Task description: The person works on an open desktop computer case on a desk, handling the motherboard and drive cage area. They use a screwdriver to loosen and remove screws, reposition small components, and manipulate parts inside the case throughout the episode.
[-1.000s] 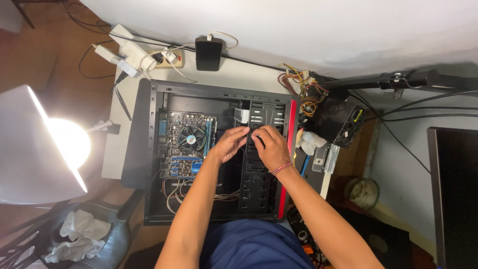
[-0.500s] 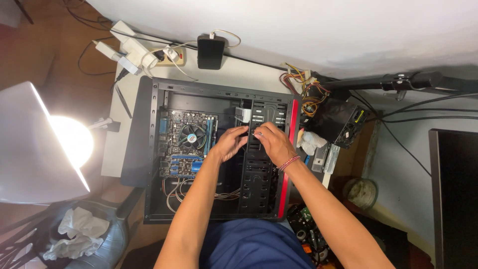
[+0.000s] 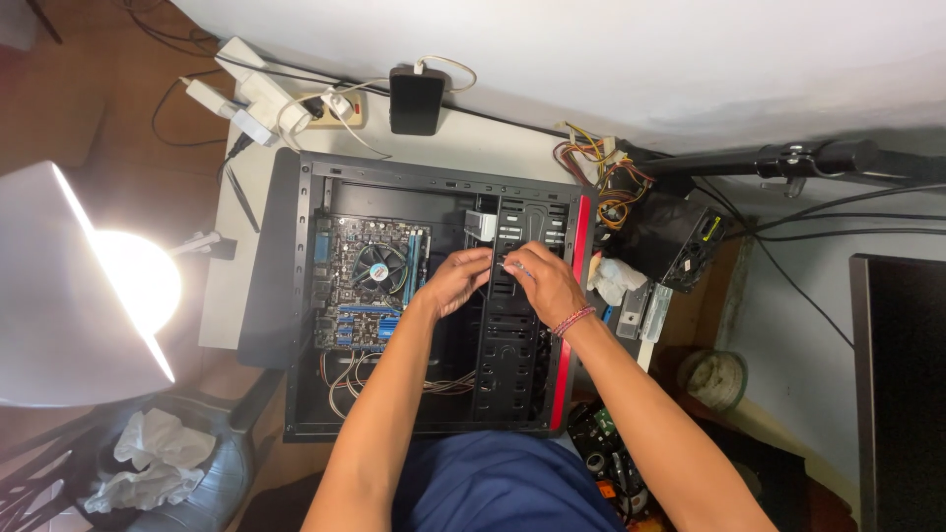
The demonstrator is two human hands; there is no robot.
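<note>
An open black computer case (image 3: 296, 296) with a red front strip lies on its side on a white table. Inside it on the left sits a motherboard (image 3: 345, 305) with a round cooler fan (image 3: 379, 268). Both my hands meet over the black drive cage (image 3: 507, 365) in the case's right half. My left hand (image 3: 455, 284) has its fingers curled against the cage's upper left edge. My right hand (image 3: 542, 281), with a bead bracelet at the wrist, has its fingertips pinched together close to the left fingers. Whatever sits between the fingertips is too small to make out.
A bright desk lamp (image 3: 89, 286) stands left of the case. A power strip (image 3: 296, 103) and a black adapter (image 3: 416, 99) lie behind it. A black power supply (image 3: 675, 241) with a coloured wire bundle sits to the right, with a white cloth (image 3: 616, 278). A dark monitor (image 3: 902, 394) stands far right.
Both hands stay at the drive cage. My right hand's fingertips have drawn a little closer to my left fingers.
</note>
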